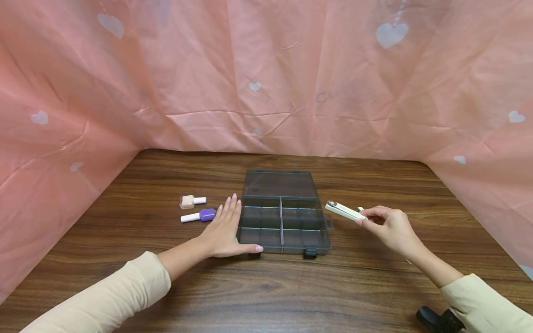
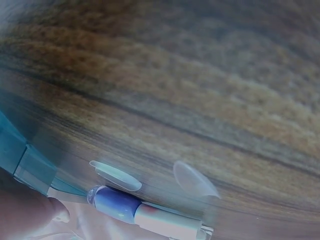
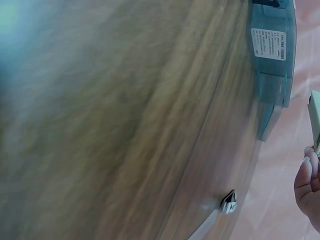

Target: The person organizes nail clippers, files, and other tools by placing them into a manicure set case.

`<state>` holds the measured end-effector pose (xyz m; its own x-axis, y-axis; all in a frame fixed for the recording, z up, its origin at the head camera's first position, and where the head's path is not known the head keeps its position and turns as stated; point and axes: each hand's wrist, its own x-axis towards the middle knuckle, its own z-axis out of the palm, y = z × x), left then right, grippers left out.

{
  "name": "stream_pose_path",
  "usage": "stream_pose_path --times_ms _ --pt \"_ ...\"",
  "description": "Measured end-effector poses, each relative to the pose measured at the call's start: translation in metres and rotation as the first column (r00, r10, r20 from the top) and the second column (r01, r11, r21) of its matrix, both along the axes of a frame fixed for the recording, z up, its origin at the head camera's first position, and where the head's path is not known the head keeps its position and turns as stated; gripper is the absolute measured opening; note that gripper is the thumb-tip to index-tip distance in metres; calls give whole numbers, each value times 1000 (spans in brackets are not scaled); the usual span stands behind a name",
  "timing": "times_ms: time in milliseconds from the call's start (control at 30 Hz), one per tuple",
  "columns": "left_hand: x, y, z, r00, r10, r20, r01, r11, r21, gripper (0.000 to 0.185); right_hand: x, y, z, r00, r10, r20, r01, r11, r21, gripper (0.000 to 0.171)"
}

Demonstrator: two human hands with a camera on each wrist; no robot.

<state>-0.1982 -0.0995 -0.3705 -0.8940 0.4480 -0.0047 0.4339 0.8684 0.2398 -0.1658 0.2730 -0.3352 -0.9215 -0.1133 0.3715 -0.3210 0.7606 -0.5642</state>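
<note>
A dark translucent divider box (image 1: 281, 219) stands on the table, its lid (image 1: 280, 184) folded back behind it. My left hand (image 1: 222, 231) rests along the left side of the box with straight fingers, the thumb at its front edge. Between right thumb and fingertips my right hand (image 1: 385, 226) pinches a white nail clipper (image 1: 343, 210), held to the right of the box. Under that hand lies a second nail clipper (image 3: 229, 202), mostly hidden in the head view. A purple nail polish bottle (image 1: 207, 214) with a white cap lies by the left fingers.
A pale pink nail polish bottle (image 1: 188, 201) lies behind the purple one. The wooden table (image 1: 266, 291) is enclosed by a pink curtain (image 1: 291, 78) with white hearts. A black device (image 1: 441, 319) sits at the right sleeve.
</note>
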Motion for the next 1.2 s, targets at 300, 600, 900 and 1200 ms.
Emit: stream_pose_path --times_ms 300,600,900,1200 --pt "0 2 1 1000 0 13 0 1000 -12 123 -20 -16 1 997 71 16 -71 997 -38 9" --pt "1 1 1 1000 1 25 0 1000 -20 123 -36 -32 -3 990 140 -9 -140 990 -21 8" --pt "1 2 2 1000 -2 23 2 1000 -16 122 -49 -43 -4 980 192 47 -192 981 -8 12" --pt "3 3 4 1000 3 21 -3 1000 -17 122 -63 -56 -8 967 239 90 -241 971 8 9"
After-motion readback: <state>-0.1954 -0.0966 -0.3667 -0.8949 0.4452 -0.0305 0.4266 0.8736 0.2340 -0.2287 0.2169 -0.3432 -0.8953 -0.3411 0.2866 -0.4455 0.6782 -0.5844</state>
